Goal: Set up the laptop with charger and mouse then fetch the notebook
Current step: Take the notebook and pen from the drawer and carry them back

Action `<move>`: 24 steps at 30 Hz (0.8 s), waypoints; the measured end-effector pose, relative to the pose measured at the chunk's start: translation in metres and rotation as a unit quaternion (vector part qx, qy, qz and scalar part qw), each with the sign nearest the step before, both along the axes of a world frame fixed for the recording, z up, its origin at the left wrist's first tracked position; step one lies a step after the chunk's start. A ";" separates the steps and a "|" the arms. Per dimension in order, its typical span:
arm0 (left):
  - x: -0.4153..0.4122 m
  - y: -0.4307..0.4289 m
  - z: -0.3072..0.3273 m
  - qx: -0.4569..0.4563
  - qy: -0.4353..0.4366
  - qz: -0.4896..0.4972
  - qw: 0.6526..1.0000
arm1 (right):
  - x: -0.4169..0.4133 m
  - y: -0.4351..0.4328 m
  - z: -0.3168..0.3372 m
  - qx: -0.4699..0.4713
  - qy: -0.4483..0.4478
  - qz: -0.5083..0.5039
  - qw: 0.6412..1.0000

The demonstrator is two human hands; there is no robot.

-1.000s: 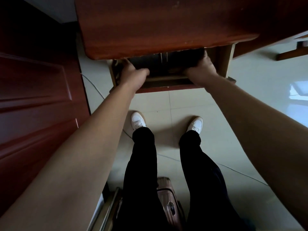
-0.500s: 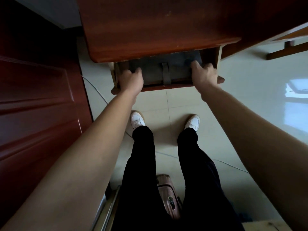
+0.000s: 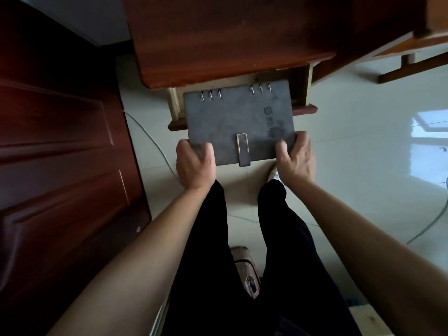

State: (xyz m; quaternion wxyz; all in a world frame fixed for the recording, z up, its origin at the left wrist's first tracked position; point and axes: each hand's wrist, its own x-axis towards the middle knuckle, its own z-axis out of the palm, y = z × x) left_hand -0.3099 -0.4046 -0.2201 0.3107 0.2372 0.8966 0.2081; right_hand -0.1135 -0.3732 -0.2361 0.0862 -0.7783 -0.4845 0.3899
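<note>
A dark grey ring-bound notebook (image 3: 238, 120) with metal rings along its far edge and a strap clasp at its near edge is held flat above the open drawer (image 3: 175, 106) of a reddish wooden desk (image 3: 230, 37). My left hand (image 3: 195, 163) grips the notebook's near left corner, thumb on the cover. My right hand (image 3: 294, 157) grips the near right corner the same way. The laptop, charger and mouse are out of sight.
A dark red door (image 3: 55, 154) stands close on the left. A thin cable (image 3: 150, 139) runs across the pale tiled floor. A pink suitcase (image 3: 246, 271) sits between my legs, behind my feet. Another piece of wooden furniture (image 3: 409, 61) stands at the upper right.
Both hands were inside the drawer on the notebook; now they have drawn it out and toward me, lifted above the drawer front.
</note>
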 end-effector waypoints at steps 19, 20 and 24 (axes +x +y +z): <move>-0.064 0.122 -0.006 0.031 0.246 -0.345 0.905 | -0.047 0.151 0.009 0.158 -0.137 0.151 0.966; -0.062 0.116 -0.010 0.021 0.251 -0.358 0.899 | -0.046 0.142 0.008 0.190 -0.130 0.129 0.965; -0.055 0.107 -0.022 -0.010 0.286 -0.368 0.885 | -0.043 0.112 -0.011 0.143 -0.100 0.204 0.963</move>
